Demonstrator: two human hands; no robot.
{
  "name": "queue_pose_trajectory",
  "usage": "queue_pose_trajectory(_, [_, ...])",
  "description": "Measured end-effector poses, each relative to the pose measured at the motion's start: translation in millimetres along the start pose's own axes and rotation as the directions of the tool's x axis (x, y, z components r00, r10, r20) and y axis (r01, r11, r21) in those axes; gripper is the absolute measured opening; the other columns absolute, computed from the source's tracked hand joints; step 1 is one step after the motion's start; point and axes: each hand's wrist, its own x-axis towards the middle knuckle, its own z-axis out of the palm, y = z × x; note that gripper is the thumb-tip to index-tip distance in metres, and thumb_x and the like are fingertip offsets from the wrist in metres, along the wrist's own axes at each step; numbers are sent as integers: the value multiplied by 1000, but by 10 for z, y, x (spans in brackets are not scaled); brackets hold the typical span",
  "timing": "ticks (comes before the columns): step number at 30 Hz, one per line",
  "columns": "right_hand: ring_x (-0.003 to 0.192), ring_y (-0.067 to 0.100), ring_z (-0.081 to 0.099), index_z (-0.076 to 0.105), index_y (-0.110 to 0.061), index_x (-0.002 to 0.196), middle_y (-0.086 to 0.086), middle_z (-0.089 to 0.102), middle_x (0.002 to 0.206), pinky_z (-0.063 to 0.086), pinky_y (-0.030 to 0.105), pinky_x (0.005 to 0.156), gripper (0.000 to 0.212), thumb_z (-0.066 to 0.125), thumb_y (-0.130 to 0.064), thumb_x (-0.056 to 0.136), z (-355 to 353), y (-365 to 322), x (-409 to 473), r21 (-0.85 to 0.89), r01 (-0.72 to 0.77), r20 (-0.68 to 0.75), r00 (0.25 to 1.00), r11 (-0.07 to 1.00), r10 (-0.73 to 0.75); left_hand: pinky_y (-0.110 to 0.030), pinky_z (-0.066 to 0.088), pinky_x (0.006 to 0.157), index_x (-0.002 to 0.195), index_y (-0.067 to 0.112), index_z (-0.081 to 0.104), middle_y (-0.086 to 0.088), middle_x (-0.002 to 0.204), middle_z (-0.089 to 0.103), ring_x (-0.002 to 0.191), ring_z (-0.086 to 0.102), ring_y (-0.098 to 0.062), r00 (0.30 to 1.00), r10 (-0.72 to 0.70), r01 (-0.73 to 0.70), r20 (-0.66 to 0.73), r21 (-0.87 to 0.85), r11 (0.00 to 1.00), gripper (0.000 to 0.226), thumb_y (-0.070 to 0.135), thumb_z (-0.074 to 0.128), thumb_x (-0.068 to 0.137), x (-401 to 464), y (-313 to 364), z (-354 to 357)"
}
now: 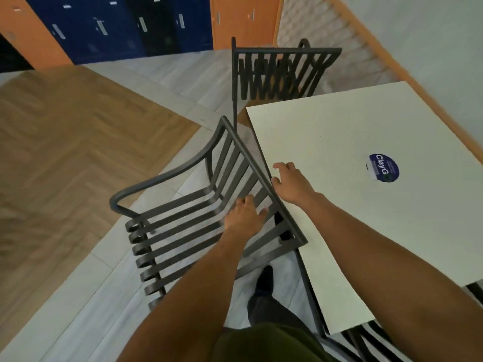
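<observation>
A dark metal slatted chair stands beside the left edge of a white square table, its back rail against the table edge. My left hand is spread over the chair's back slats with straight fingers, and I cannot tell whether it touches them. My right hand lies at the chair's top rail by the table edge. Its fingers are relaxed and reach over the tabletop, the thumb is near the rail, and it grips nothing.
A second dark chair stands at the table's far side, and parts of another chair show under the near edge. A round blue sticker is on the tabletop. Blue and orange lockers line the back. My shoe is on the floor.
</observation>
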Motion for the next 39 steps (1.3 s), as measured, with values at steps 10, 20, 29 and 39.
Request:
queue_pose_trajectory(10, [117,38,54,31,-14,149,19,49,133,46,45,99,55,52,-21,99,310,130,552,97,-3,286,958,995,-25,-50,47,98,147,16,32,-10,138,55,124,56,-35,975,-215,222,61,-131,966,74,63,48,91,339,654,684])
queue_pose_trajectory(20, [103,32,61,57,-11,121,12,61,114,52,42,88,34,63,-18,89,526,197,708,223,-161,303,949,961,88,-48,47,86,138,6,34,-13,128,53,114,59,-39,971,-236,237,36,-16,971,60,44,49,95,412,754,748])
queue_pose_trajectory(29, [100,32,61,58,-7,122,15,60,115,53,41,89,34,61,-22,91,563,-173,550,230,-219,324,936,948,138,-48,51,91,137,7,33,-12,127,53,114,60,-36,981,-192,193,16,-30,981,63,47,54,93,248,413,558])
queue_pose_trajectory(39, [109,37,61,50,-3,133,21,58,128,57,49,87,42,60,-14,94,1211,-1040,-242,392,-490,509,820,778,260,-37,48,71,124,17,43,-5,110,57,88,57,-22,983,-169,166,66,42,985,47,38,63,87,-706,-903,340])
